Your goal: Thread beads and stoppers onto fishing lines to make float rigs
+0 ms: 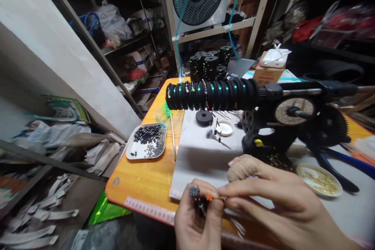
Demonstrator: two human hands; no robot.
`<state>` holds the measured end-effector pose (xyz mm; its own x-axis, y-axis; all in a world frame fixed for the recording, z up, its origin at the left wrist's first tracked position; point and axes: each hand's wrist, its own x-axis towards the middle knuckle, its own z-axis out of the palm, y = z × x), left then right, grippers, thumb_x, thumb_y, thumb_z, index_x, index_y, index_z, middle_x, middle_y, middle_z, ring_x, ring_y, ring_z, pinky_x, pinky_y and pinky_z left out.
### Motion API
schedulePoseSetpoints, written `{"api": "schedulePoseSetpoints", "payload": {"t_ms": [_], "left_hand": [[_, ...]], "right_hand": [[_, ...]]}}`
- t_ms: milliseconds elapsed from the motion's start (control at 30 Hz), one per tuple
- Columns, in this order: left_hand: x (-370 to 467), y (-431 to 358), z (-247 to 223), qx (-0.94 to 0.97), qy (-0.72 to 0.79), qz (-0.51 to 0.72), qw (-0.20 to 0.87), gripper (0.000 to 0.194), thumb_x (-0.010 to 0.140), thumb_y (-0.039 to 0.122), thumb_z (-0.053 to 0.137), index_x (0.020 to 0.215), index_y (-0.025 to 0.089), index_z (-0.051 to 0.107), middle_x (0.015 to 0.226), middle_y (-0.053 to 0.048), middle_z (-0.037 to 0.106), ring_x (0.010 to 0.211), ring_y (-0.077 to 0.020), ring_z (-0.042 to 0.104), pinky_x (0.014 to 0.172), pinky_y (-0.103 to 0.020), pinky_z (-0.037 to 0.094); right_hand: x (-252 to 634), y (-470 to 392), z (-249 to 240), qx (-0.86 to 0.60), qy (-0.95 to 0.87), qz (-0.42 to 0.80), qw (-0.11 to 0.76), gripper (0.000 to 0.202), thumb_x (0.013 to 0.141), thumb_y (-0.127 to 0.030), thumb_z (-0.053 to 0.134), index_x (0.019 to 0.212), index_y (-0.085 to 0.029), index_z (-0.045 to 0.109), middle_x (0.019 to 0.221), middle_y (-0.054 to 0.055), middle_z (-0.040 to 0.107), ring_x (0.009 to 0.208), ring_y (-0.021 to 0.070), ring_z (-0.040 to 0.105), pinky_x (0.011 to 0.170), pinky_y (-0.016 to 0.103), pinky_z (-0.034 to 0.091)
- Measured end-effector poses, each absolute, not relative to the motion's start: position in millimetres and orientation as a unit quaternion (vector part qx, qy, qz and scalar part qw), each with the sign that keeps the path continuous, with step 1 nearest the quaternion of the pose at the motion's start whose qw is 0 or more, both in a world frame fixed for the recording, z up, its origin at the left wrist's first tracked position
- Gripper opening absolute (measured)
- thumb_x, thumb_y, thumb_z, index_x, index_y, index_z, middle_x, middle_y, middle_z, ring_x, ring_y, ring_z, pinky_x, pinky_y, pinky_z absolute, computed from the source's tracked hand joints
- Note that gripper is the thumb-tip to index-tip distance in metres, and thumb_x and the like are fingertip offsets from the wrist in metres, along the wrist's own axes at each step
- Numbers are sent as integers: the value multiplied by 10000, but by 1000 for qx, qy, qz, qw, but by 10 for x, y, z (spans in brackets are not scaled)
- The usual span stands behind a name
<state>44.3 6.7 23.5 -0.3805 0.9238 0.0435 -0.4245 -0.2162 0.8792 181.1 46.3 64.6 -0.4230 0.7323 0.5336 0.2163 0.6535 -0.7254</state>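
My left hand is closed at the table's front edge. It grips a bundle of thin wires with small grey beads clustered at the top, and pale wire ends hang out to the right. A cluster of small orange beads shows between its thumb and fingers. My right hand meets the left one there, thumb and forefinger pinched at the orange beads; the exact piece in the pinch is too small to make out. Tan wrapping covers one of its fingers.
Beyond the hands, a black geared winder carries a row of black foam spools wound with line. A white tray of black and grey pieces stands left. At right are a dish of gold bits and blue-black pliers.
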Motion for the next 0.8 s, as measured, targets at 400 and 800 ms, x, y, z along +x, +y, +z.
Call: {"api": "schedulePoseSetpoints", "payload": {"t_ms": [400, 800], "left_hand": [[42, 168, 308, 417, 463, 739, 255, 150, 857, 298, 723, 746, 223, 655, 691, 19, 591, 681, -128, 559, 624, -184, 458], [-1162, 235, 303, 675, 701, 210, 93, 290, 926, 361, 489, 1121, 220, 652, 1222, -132, 601, 959, -303, 697, 709, -415, 573]], "right_hand": [[1836, 479, 648, -306, -842, 133, 423, 239, 831, -27, 601, 985, -210, 601, 926, 44, 645, 857, 137, 651, 740, 217, 531], [1816, 522, 753, -309, -831, 172, 429, 147, 870, -55, 578, 908, -193, 609, 799, 22, 585, 724, 115, 585, 615, 214, 489]]}}
